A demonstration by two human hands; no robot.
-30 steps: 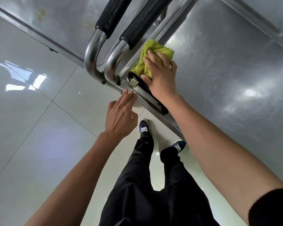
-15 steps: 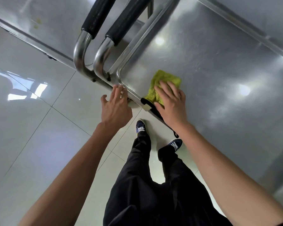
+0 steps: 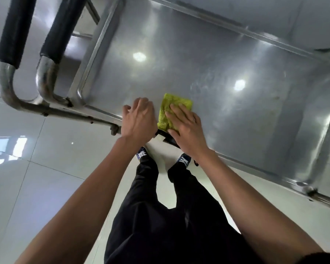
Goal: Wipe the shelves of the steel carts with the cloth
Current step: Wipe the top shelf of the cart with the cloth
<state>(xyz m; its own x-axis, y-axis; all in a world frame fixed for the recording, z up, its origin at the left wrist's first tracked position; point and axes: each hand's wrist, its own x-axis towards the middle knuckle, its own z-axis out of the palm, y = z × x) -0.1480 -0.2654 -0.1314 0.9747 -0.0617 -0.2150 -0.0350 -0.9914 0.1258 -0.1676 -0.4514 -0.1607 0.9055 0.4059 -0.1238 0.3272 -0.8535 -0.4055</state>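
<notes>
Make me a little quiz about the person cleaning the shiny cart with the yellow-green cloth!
1. True or false: the right hand presses the cloth flat on the cart shelf.
2. Which hand holds the near rim of the shelf? A) the left hand B) the right hand C) neither
3. Fill in: the two cart handles have ____ grips.

Key: 1 true; 2 A; 3 black.
</notes>
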